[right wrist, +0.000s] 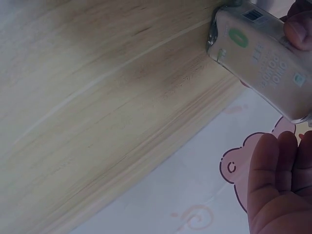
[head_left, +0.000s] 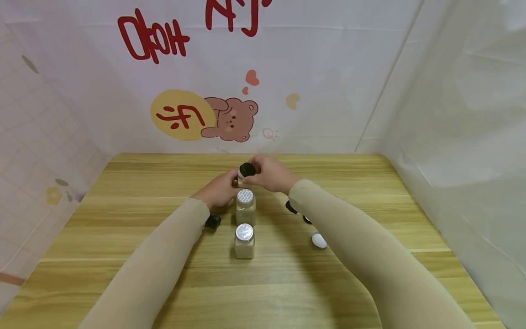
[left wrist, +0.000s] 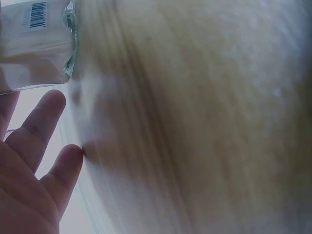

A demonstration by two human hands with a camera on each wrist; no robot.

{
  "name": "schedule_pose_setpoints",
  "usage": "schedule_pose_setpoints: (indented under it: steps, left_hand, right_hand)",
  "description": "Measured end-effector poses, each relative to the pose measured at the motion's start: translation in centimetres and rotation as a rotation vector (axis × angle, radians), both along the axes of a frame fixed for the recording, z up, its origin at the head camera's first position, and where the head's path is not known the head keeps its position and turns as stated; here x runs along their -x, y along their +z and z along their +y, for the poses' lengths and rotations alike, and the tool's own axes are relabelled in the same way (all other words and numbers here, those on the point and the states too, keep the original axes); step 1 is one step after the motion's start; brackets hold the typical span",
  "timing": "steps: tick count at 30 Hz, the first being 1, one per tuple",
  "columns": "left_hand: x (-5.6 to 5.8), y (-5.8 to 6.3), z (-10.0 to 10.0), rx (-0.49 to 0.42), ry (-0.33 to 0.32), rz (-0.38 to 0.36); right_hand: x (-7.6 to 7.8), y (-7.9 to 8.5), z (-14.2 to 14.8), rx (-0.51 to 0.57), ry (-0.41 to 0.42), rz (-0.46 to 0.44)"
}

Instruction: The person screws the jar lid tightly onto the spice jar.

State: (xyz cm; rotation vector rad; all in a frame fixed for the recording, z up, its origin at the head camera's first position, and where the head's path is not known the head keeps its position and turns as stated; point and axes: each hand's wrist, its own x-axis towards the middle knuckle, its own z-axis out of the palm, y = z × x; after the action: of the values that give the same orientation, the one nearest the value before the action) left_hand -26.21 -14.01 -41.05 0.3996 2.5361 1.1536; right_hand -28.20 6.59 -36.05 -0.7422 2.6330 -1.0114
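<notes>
A clear, square-sided jar of pale powder carries a green mark, printed text and a barcode. My left hand grips its body from the left. On top sits a black cap, pinched by my right hand between thumb and fingers. The cap lies outside both wrist views. In the left wrist view, two fingers of the left hand extend below the jar. Nearer me stand two similar jars in line, the middle jar and the front jar, both with pale seals on top.
One black cap lies beside the left sleeve. Near the right forearm are another black piece, a dark-rimmed disc partly hidden by the sleeve, and a white round disc. Printed white sheets border the wooden table.
</notes>
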Motion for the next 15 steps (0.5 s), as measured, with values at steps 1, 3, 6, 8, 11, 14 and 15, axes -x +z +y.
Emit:
schedule_pose_setpoints:
  steps: [1, 3, 6, 8, 11, 14, 15]
  left_hand:
    - [0.03, -0.01, -0.02, 0.000, -0.001, -0.003]
    - [0.07, 0.01, -0.03, 0.001, 0.003, -0.007]
    - [0.10, 0.07, -0.04, 0.005, 0.006, -0.009]
    - [0.12, 0.11, -0.03, 0.008, 0.006, -0.006]
    - [0.15, 0.13, 0.01, 0.015, 0.001, 0.003]
    - [0.18, 0.11, 0.03, 0.029, -0.002, 0.010]
    - [0.18, 0.11, 0.04, 0.032, 0.000, 0.009]
  right_hand:
    - [0.02, 0.00, -0.03, 0.003, 0.002, -0.002]
    - [0.04, 0.02, -0.09, 0.008, 0.003, -0.005]
    - [0.06, 0.07, -0.15, 0.009, 0.005, -0.008]
    - [0.08, 0.12, -0.19, 0.006, 0.005, -0.009]
    - [0.05, 0.23, -0.24, -0.005, 0.005, -0.003]
    - [0.08, 0.24, -0.30, -0.020, 0.003, 0.003]
    - [0.08, 0.25, -0.31, -0.024, 0.002, 0.003]
